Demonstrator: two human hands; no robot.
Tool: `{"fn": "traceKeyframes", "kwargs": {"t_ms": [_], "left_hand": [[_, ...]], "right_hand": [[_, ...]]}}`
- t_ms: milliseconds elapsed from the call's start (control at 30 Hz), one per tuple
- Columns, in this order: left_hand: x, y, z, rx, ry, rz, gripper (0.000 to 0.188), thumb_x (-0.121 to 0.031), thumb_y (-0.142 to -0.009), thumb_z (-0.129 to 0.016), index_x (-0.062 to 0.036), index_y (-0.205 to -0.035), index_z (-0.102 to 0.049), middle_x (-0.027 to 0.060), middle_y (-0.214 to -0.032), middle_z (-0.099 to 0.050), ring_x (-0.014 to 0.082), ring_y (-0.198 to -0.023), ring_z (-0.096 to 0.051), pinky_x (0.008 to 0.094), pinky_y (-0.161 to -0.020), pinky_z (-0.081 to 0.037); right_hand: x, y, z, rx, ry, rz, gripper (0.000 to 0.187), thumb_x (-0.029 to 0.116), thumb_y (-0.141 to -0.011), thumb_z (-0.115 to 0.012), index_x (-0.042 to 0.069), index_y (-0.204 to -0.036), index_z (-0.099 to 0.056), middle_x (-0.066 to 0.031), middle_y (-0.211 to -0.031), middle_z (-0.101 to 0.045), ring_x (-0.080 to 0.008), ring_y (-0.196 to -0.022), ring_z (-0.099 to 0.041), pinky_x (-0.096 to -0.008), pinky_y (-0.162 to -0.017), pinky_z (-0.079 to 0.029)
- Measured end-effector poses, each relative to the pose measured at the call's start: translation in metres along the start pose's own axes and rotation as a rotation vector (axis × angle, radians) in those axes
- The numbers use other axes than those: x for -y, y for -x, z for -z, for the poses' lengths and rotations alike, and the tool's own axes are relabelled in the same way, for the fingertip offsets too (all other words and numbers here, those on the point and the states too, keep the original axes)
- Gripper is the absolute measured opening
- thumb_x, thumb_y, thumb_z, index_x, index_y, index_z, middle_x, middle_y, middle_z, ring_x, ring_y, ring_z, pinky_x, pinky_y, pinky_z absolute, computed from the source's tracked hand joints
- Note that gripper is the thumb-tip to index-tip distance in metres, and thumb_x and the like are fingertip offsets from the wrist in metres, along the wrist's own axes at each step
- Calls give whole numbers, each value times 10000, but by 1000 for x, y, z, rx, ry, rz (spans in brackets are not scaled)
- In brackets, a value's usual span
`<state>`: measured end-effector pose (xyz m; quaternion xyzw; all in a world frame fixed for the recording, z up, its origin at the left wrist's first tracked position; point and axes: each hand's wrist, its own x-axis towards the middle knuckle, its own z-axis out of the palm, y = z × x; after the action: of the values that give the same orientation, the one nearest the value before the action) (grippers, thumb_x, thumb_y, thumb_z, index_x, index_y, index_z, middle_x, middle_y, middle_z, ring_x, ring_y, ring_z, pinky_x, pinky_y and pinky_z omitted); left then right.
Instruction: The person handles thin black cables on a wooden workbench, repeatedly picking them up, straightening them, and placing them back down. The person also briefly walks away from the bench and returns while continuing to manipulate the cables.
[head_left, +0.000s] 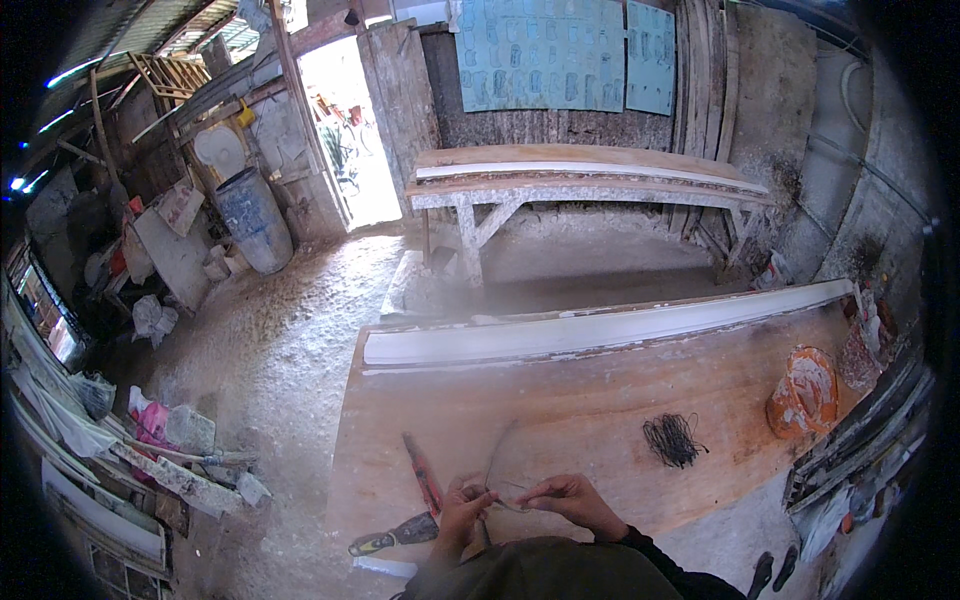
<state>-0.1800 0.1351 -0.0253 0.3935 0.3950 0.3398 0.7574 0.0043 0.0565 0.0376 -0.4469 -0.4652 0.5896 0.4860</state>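
Observation:
My left hand [462,512] is closed at the near edge of the wooden table [520,410], its fingers pinching a thin dark wire [493,452]. One end of the wire sticks up past the fingers, and a loop spans the gap between my hands. My right hand [578,503] pinches the wire from the other side with thumb and forefinger. Beside my left hand lie a red-handled tool [424,474] and a dark tool with a black and yellow grip [393,537]. Farther right, a loose bundle of black wires [675,440] rests on the tabletop.
A long white moulding strip [600,328] lies along the table's far side. An orange, plaster-smeared bucket [803,393] stands at the right end. Beyond is a white-splashed bench [590,190]. A blue barrel [254,220] stands near the doorway, with scraps and boards [185,465] at left.

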Motion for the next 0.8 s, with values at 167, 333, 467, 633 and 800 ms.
{"fn": "traceKeyframes", "kwargs": {"t_ms": [167,333,467,633,800], "left_hand": [[-25,16,-15,242,-116,24,588,-8,-684,-665,-79,-1171,-343,51,-745,-562,102,-656,-541,201,-507,-400],[-25,33,-24,521,-179,35,419,-39,-697,-665,-68,-1061,-460,49,-773,-564,114,-690,-544,242,-629,-438],[-21,28,-17,417,-181,60,238,-46,-711,-651,-64,-921,-542,30,-824,-571,106,-696,-541,240,-660,-440],[-7,8,6,131,-378,-164,129,-7,-714,-613,-57,-818,-556,13,-760,-576,83,-657,-531,210,-604,-426],[7,-5,21,-84,-455,-241,101,1,-711,-604,-53,-782,-558,3,-698,-572,71,-628,-524,205,-565,-416]], "right_hand": [[-20,-5,6,-276,618,29,177,189,-768,-605,71,-896,-573,-86,-744,-614,-180,-668,-598,-305,-594,-466],[-25,-13,2,-528,770,-30,165,123,-712,-637,64,-810,-518,-61,-578,-527,-227,-539,-543,-330,-480,-404],[-31,-19,7,-640,894,199,117,115,-705,-641,57,-753,-551,-83,-700,-525,-231,-669,-528,-332,-569,-403],[-29,-11,14,-565,732,276,112,144,-687,-676,66,-713,-599,-92,-855,-524,-195,-868,-494,-306,-707,-397],[-20,-2,10,-43,-78,-91,143,128,-681,-682,30,-754,-608,-62,-913,-539,-161,-926,-482,-285,-813,-358]]}}
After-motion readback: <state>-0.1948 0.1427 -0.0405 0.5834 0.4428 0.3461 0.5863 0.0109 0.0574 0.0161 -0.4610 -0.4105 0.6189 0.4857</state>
